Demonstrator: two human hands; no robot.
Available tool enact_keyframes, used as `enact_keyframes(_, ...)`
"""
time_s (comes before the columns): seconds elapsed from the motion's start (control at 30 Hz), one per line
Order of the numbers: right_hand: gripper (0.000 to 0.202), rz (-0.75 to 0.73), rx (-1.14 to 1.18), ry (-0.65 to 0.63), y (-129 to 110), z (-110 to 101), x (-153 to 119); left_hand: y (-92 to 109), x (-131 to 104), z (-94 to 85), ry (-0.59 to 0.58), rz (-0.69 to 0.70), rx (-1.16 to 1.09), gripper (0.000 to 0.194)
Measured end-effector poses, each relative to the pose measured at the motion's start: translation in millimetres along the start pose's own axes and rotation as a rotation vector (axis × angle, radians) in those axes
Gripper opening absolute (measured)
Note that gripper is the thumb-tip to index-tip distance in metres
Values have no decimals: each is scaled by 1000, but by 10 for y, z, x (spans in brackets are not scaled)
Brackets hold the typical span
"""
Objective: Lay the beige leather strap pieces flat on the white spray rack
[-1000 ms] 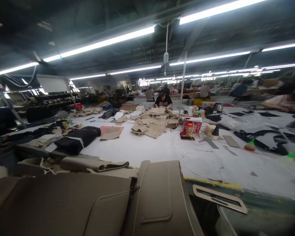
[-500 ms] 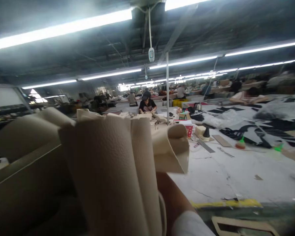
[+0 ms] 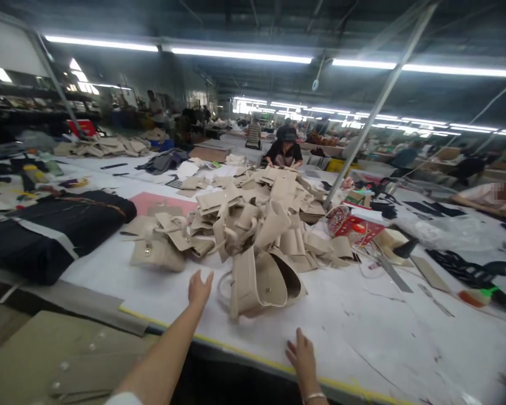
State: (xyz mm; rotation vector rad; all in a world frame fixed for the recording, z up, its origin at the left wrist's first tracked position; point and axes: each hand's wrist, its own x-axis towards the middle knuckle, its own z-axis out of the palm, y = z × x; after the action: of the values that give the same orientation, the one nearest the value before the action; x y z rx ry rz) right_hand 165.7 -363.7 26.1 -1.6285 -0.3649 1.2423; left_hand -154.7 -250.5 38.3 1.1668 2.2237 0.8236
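Note:
Both my hands are over the white table near its front edge. My left hand reaches forward with fingers apart, holding nothing, just left of a beige handbag. That bag lies on its side with its mouth facing me, and a handle loop sticks out on its left. My right hand is lower, in front of the bag and to its right, its fingers spread and empty. Behind the bag rises a heap of beige bag pieces. Another beige bag part with a metal clasp sits at the heap's left.
A black fabric bundle lies at the left. To the right are a red box, a metal ruler, tweezers-like tool and a green-tipped bottle. A slanted metal pole stands behind. A co-worker sits across the table.
Large beige leather pieces that filled the near view, with an arm behind them, are gone from there. A handbag now lies on the table, and both hands are empty. The view has tilted down.

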Motion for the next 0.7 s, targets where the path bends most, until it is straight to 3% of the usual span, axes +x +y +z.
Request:
enact_keyframes(0.1,76,76,31,-89,157,309,-36,-371,-419,421,-178,-61,-53,70)
enact_keyframes(0.2,78,115,122,-285,106,686,-92,-593,-536,551,-236,-46,-148,67)
enact_keyframes(0.33,69,197,266,-381,96,970,-199,-876,-361,286,-193,-127,-268,59)
enact_keyframes(0.43,67,295,232,-428,228,1049,-252,-1173,-274,-28,-87,-280,-355,50)
enact_keyframes(0.5,61,322,172,-444,295,1125,-287,-1307,-313,-189,-86,-383,-494,50)
enact_keyframes(0.6,54,269,-12,-500,217,1320,-438,-1245,-461,-296,-241,-484,-741,58)
enact_keyframes(0.7,53,145,-277,-637,-167,1579,-763,-850,-588,-320,-564,-510,-1023,66)
